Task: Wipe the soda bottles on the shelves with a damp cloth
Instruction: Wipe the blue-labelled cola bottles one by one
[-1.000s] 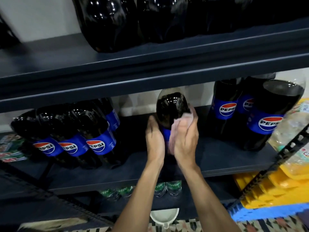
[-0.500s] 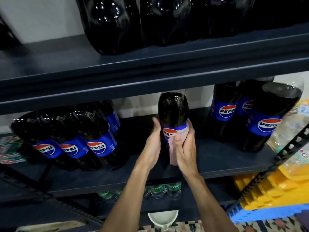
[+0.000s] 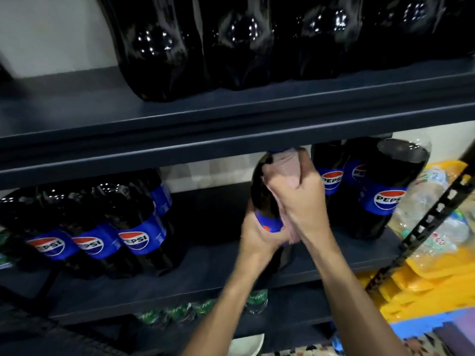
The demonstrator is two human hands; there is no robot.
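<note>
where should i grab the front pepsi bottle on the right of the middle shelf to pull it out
Grip the front Pepsi bottle round its blue label band, coming straight in from the open front. Its top is tucked under the upper shelf and other Pepsi bottles crowd its back and left, so the middle is likely the freest part.

Eight labelled Pepsi bottles [image 3: 138, 227], one cloth [image 3: 285, 168], two hands [image 3: 259, 235].

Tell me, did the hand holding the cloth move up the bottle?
Yes. The right hand with the pink cloth climbed the bottle from its blue label to its neck, close under the upper shelf.
</note>
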